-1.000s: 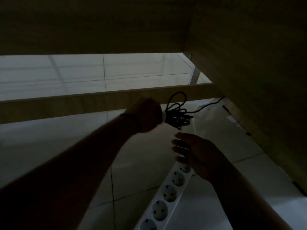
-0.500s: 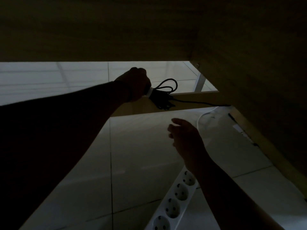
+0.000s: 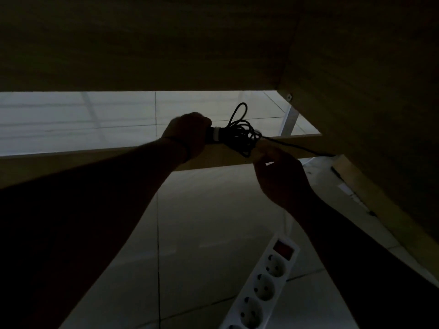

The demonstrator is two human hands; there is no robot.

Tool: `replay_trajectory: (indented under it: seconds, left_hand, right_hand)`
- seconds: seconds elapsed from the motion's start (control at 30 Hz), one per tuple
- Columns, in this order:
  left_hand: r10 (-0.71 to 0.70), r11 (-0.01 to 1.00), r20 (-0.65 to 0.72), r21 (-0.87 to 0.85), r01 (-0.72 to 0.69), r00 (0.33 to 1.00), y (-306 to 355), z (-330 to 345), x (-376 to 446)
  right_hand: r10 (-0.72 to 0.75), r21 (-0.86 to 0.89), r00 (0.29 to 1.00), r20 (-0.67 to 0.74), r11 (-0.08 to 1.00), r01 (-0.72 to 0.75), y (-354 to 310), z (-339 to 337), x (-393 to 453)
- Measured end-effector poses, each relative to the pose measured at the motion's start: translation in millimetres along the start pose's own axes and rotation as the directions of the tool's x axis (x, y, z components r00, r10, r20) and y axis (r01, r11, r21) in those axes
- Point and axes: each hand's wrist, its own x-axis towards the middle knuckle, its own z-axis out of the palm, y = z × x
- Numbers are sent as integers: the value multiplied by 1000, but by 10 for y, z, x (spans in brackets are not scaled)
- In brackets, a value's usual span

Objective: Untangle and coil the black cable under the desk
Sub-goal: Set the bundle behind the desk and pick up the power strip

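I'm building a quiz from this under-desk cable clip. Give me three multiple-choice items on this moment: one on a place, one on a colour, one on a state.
1. Where does the power strip lie?
A. on the floor tiles
B. on the wooden crossbar
C. in the left hand

2. What colour is the band round the cable bundle?
A. red
B. white
C. green

3. How is the left hand?
A. flat on the floor
B. hanging idle
C. gripping the bundle's banded end

Answers: 1 A, it rests on the pale tiles below the right hand. 2 B, a white band shows beside the fist. 3 C, the fingers are curled round that end.
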Motion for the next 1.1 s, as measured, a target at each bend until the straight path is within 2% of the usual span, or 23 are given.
replay_trajectory:
  seconds: [0.07,0.1,0.17,0.37,0.43,0.53,0.6,0.67,0.73,0.8,0.87,0.93,1.03,1.1]
  left_hand:
    - [-108,958,131,-252,139,985,-3,35,-9]
    - [-111,939,198,-301,168,974,-14,55,-19]
    - [-84,954,268,-258,156,960,-46,108,-21]
    - [-116,954,257,-242,180,960,-27,155,-67]
    - [-129,955,207,-238,178,970,-13,185,-94]
    - [-144,952,27,-268,146,989,66,217,-213]
    - [-158,937,-137,-333,104,978,150,191,-372]
    - [-130,952,-279,-303,41,951,259,166,-593]
    - [-105,945,-334,-328,-11,937,405,178,-837]
    - [-141,899,-252,-438,18,957,604,166,-1097]
    - [-164,872,-74,-476,109,984,783,244,-1276]
    - [-169,845,128,-492,211,977,919,366,-1473]
    - [-138,792,429,-494,359,893,1061,562,-1810]
    - [-94,822,574,-417,389,814,1119,681,-1971]
  right_hand:
    - [38,-18,998,40,999,-37,20,4,35]
    - [59,-30,997,53,998,-57,38,14,50]
    - [92,-51,995,45,995,-90,72,30,76]
    - [90,-69,996,21,994,-88,85,85,72]
    - [91,-68,995,46,994,-87,88,104,40]
    - [96,-64,992,76,994,-91,115,102,-58]
    - [105,-77,990,91,992,-98,144,89,-149]
    - [92,-106,991,97,991,-82,158,60,-282]
    - [95,-107,991,92,991,-85,183,18,-442]
    - [127,-64,986,108,991,-121,193,-74,-666]
    - [147,5,980,137,989,-149,221,-128,-856]
    - [180,67,972,151,979,-192,255,-175,-1074]
    - [208,61,969,136,974,-218,367,-196,-1448]
    - [206,30,970,128,977,-211,449,-184,-1625]
